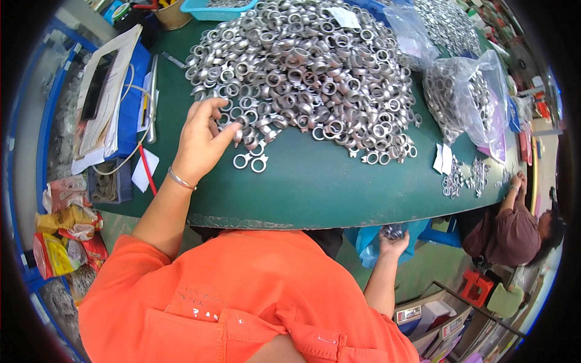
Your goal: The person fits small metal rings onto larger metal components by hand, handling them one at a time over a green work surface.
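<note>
A big heap of grey metal ring parts (302,66), many with small lugs, covers the middle of the green table (290,193). My left hand (203,136) reaches over the heap's near left edge, thumb and curled fingers apart, with rings right beside the thumb tip. Two joined-looking rings (250,162) lie just in front of the heap. Below the table's front edge, my right hand (394,243), palm up, cups several small metal rings (392,231). It is over or beside a blue plastic bag (367,245); the exact contact is hidden.
At the left stand a blue bin with papers (130,103) and a dark phone (98,85). Clear bags of metal parts (463,100) and small loose parts (463,178) occupy the right side. A co-worker (507,233) sits at the far right near a red stool (477,288).
</note>
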The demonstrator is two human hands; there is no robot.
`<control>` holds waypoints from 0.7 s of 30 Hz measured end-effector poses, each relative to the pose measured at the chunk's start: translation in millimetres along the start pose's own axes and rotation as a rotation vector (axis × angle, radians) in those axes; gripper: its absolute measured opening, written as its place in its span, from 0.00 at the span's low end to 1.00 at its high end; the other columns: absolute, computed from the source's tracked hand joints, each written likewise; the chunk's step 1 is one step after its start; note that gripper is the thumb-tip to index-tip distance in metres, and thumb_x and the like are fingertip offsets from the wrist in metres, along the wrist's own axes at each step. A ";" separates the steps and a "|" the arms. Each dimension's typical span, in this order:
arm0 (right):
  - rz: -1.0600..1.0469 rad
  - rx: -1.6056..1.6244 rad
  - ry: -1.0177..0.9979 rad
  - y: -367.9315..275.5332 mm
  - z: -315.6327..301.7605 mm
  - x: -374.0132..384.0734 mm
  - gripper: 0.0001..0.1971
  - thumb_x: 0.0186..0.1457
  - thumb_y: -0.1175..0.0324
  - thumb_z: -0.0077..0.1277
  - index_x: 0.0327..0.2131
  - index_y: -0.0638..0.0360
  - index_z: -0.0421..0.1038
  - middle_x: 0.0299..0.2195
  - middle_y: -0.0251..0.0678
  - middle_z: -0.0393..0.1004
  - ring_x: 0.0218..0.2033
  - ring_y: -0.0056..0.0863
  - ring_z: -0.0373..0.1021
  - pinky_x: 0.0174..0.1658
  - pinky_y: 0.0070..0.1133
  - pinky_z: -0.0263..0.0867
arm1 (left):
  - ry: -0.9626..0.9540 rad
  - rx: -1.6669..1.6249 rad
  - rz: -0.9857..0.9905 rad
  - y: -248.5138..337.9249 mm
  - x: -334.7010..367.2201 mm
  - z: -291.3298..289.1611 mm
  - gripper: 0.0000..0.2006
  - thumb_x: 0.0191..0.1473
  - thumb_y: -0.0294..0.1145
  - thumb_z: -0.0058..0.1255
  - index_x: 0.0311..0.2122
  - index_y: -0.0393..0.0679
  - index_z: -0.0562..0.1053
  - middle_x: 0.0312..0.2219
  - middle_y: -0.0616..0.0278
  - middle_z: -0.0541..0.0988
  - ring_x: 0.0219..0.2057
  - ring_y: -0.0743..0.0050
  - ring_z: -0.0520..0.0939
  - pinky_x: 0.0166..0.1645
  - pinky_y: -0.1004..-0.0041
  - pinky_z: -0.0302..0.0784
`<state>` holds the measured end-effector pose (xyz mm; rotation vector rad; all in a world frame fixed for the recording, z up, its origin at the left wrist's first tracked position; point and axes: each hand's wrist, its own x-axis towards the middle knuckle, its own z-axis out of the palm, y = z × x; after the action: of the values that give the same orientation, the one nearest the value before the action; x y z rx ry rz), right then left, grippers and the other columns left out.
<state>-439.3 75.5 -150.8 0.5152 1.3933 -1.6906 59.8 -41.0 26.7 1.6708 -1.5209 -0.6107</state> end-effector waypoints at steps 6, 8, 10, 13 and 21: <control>-0.458 -0.647 0.231 -10.4 42.3 -7.6 0.20 0.55 0.59 0.43 0.42 0.68 0.65 0.41 0.40 0.68 0.38 0.31 0.65 0.45 0.26 0.60 | -0.196 0.367 -0.056 -12.1 -23.6 -18.7 0.38 0.23 0.35 0.71 0.45 0.42 0.64 0.36 0.57 0.66 0.24 0.68 0.73 0.31 0.72 0.72; -1.238 -0.631 0.136 -18.8 67.8 -39.3 0.10 0.56 0.72 0.42 0.38 0.70 0.64 0.37 0.40 0.68 0.36 0.28 0.64 0.44 0.25 0.62 | -0.237 0.323 -0.025 -8.2 -28.8 -7.3 0.35 0.24 0.33 0.70 0.44 0.43 0.65 0.36 0.58 0.67 0.25 0.67 0.75 0.32 0.71 0.73; -1.477 -0.636 -0.149 -25.1 86.6 -64.3 0.08 0.54 0.76 0.45 0.38 0.67 0.65 0.38 0.38 0.68 0.37 0.27 0.65 0.43 0.22 0.63 | -0.269 0.244 0.027 0.4 -31.8 8.7 0.31 0.27 0.30 0.68 0.41 0.42 0.66 0.34 0.59 0.68 0.23 0.69 0.76 0.30 0.72 0.73; -1.777 -1.164 -0.635 5.7 150.5 -139.6 0.06 0.45 0.77 0.52 0.31 0.63 0.73 0.30 0.40 0.72 0.36 0.36 0.67 0.42 0.27 0.62 | -0.263 0.177 0.081 7.8 -34.0 35.1 0.25 0.31 0.28 0.66 0.38 0.40 0.68 0.30 0.59 0.69 0.21 0.70 0.75 0.29 0.73 0.73; -1.612 -1.264 -0.853 48.9 189.3 -144.8 0.09 0.40 0.77 0.58 0.29 0.64 0.71 0.29 0.38 0.68 0.30 0.34 0.66 0.35 0.25 0.63 | -0.336 -0.101 0.128 26.5 -28.0 68.2 0.17 0.38 0.25 0.62 0.35 0.38 0.70 0.26 0.64 0.67 0.21 0.80 0.72 0.27 0.80 0.70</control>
<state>-282.7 -50.6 -13.8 -2.2087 1.7697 -1.1229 -14.2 -28.6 4.1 1.4328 -1.7847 -0.9179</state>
